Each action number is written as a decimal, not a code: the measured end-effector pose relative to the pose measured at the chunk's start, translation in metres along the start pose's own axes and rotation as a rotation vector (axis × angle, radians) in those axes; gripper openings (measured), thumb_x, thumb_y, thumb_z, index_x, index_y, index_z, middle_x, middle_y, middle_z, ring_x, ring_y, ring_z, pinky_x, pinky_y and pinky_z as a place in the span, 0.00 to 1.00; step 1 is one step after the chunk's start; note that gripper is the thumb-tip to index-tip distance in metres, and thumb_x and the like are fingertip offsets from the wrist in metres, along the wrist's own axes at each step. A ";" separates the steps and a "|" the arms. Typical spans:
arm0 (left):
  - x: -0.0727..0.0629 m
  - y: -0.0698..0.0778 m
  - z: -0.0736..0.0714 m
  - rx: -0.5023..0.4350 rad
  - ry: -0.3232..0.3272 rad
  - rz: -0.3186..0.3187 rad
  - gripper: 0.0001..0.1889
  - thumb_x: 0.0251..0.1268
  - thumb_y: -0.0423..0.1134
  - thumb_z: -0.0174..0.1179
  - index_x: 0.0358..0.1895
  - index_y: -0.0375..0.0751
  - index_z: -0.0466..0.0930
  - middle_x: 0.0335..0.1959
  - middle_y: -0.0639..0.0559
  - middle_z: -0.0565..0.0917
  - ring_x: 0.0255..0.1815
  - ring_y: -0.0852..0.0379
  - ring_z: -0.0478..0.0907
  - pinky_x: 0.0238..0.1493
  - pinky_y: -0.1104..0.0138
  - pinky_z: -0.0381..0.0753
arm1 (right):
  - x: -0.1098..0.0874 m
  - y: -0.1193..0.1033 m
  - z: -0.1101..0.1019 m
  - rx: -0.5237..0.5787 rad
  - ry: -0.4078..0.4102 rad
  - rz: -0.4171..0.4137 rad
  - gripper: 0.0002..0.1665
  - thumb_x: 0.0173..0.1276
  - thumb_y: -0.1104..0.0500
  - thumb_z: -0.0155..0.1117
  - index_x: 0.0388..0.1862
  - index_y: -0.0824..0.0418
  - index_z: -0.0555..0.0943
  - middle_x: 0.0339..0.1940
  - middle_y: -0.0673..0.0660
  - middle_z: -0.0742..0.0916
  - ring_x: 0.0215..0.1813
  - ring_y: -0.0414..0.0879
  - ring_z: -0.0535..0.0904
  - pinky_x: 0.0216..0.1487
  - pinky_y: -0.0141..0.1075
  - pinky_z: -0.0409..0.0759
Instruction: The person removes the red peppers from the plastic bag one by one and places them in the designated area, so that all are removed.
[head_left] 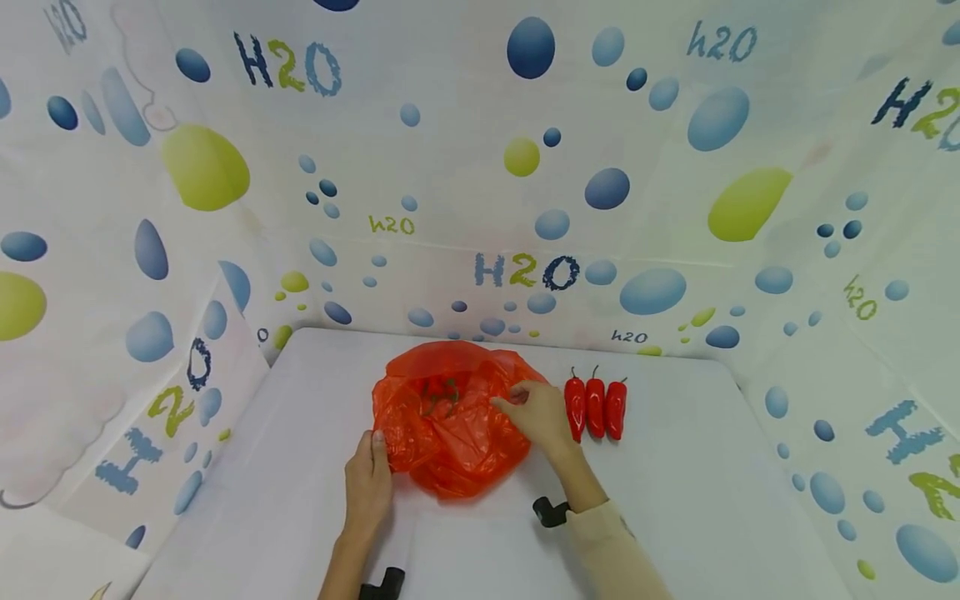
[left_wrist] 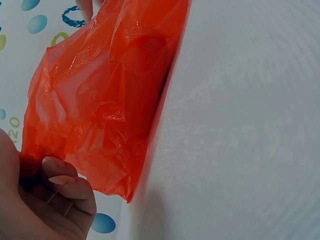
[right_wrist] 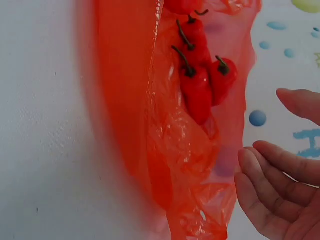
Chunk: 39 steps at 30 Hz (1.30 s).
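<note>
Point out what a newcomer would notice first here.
First, the red-orange plastic bag, lying open on the white table between the left hand and right hand, red peppers inside. Next, three glossy peppers in a row to its right. Then the backdrop behind, with blue ovals and "H2O" lettering.

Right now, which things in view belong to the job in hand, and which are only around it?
Job in hand:
red plastic bag, held by the left fingers
red peppers inside it
probably the three peppers beside it

Only around:
white table
patterned backdrop
</note>
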<state>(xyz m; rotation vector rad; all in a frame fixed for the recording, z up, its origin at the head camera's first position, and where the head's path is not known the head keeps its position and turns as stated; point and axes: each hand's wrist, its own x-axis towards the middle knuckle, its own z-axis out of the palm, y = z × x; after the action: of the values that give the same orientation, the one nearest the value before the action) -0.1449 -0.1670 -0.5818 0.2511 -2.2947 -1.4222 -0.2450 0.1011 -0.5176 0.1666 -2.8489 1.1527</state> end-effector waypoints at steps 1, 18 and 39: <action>0.000 0.000 0.000 0.000 0.000 -0.002 0.16 0.88 0.45 0.43 0.41 0.38 0.74 0.23 0.52 0.69 0.28 0.55 0.68 0.31 0.66 0.68 | 0.001 -0.001 0.002 -0.009 -0.014 -0.007 0.28 0.64 0.40 0.78 0.49 0.62 0.89 0.35 0.50 0.89 0.38 0.46 0.82 0.38 0.37 0.85; -0.002 -0.001 -0.001 0.011 -0.004 -0.009 0.16 0.88 0.44 0.43 0.41 0.37 0.73 0.23 0.52 0.69 0.27 0.55 0.68 0.30 0.67 0.68 | 0.018 -0.025 0.029 -0.072 -0.194 -0.074 0.33 0.64 0.41 0.78 0.58 0.63 0.85 0.48 0.57 0.90 0.44 0.48 0.83 0.46 0.44 0.86; -0.001 0.002 0.000 -0.004 -0.001 0.020 0.15 0.88 0.42 0.44 0.41 0.37 0.74 0.23 0.53 0.70 0.27 0.56 0.68 0.30 0.67 0.69 | 0.035 -0.047 0.057 -0.185 -0.155 -0.092 0.39 0.67 0.41 0.76 0.70 0.59 0.77 0.61 0.56 0.84 0.59 0.52 0.81 0.59 0.48 0.83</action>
<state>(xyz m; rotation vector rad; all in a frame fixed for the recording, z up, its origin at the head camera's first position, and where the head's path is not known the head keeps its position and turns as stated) -0.1436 -0.1660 -0.5802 0.2258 -2.2888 -1.4168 -0.2750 0.0248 -0.5229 0.3880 -3.0254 0.8905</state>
